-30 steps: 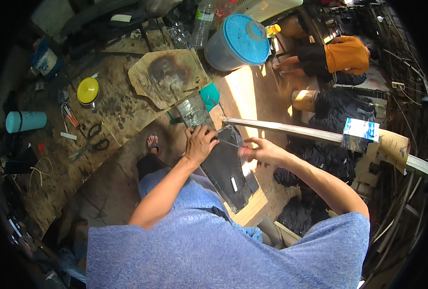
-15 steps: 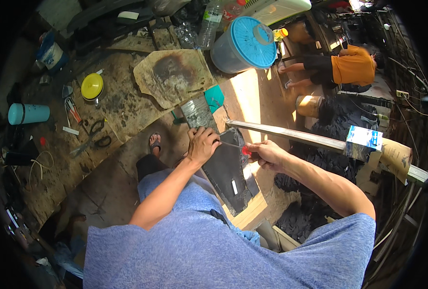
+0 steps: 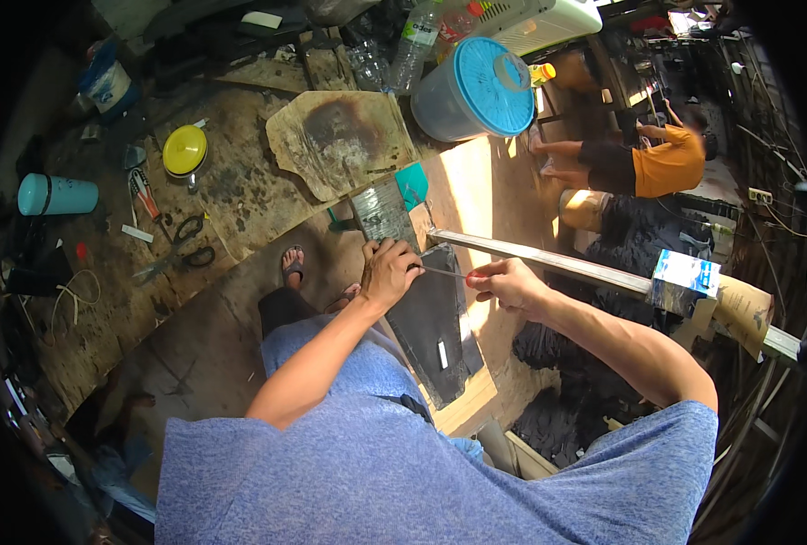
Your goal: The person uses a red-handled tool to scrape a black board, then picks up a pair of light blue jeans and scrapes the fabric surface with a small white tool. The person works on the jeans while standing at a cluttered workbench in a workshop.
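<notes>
Landmark: the dark sheet (image 3: 431, 313), a flat black panel that lay on a pale wooden board, running from the hands down toward the person's lap.
Table: the worn brown table (image 3: 240, 204) spread to the left of and above the dark sheet, stained and cluttered.
Blue bucket: a round tub with a blue lid (image 3: 476, 89) stood well above the dark sheet, at the table's far edge.
Cardboard piece: a scorched, irregular piece (image 3: 340, 136) lay above the dark sheet, between it and the bucket.
Metal bar: a long pale bar (image 3: 549, 262) ran from the upper end of the dark sheet out to the right, ending near a blue and white box (image 3: 685, 277).
Other person: someone in an orange shirt (image 3: 662, 168) sat well apart, up and right of the dark sheet.
Left hand: the left hand (image 3: 390, 272) was pressed flat-fingered onto the upper end of the dark sheet, fingers curled over its edge, holding it down.
Right hand: the right hand (image 3: 508, 283) sat just right of the dark sheet, closed around a red-handled tool (image 3: 449, 272) whose thin shaft reached across to the left hand's fingers.
Teal flask: a teal flask (image 3: 56, 194) lay on its side far left of the dark sheet.
Yellow lid: a round yellow lid (image 3: 184, 150) rested up and left of the dark sheet.
Scissors: black-handled scissors (image 3: 181, 254) lay left of the dark sheet, below the yellow lid.
</notes>
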### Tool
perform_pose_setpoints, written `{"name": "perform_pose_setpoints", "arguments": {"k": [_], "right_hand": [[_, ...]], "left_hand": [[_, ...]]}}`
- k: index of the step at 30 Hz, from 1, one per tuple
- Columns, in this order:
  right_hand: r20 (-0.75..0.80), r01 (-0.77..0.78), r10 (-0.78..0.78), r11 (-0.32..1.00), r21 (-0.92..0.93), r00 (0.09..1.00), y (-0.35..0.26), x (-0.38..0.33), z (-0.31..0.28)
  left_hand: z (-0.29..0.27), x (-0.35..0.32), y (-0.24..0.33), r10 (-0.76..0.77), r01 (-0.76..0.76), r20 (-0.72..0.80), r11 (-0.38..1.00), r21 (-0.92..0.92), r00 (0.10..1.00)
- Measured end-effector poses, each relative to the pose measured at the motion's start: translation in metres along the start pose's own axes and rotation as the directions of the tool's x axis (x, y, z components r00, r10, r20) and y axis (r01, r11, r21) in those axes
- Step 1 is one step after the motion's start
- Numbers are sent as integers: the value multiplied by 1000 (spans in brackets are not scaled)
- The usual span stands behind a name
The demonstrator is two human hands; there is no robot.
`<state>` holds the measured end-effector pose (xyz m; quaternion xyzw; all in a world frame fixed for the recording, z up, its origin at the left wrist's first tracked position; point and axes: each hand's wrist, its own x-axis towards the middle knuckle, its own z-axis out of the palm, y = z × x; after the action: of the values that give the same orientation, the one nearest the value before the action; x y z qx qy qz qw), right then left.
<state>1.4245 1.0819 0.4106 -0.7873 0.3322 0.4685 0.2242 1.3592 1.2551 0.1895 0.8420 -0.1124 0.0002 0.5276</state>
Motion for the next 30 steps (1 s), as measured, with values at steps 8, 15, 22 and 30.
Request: {"name": "perform_pose_setpoints", "arguments": {"k": [8,15,22,30], "right_hand": [[528,358,-568,-391,-848,631,2,-28,16],[215,-152,112,972,178,970,-14,8,-6],[477,308,-677,-364,-879,560,4,-17,-6],[115,-227,212,963,144,971,-18,10,-10]], "left_hand": [[-3,0,5,-95,95,17,994,-49,995],[-3,0,3,-78,77,-12,996,-34,997],[0,-3,3,-43,43,6,998,39,999],[3,-5,0,-27,27,-22,999,20,999]]}}
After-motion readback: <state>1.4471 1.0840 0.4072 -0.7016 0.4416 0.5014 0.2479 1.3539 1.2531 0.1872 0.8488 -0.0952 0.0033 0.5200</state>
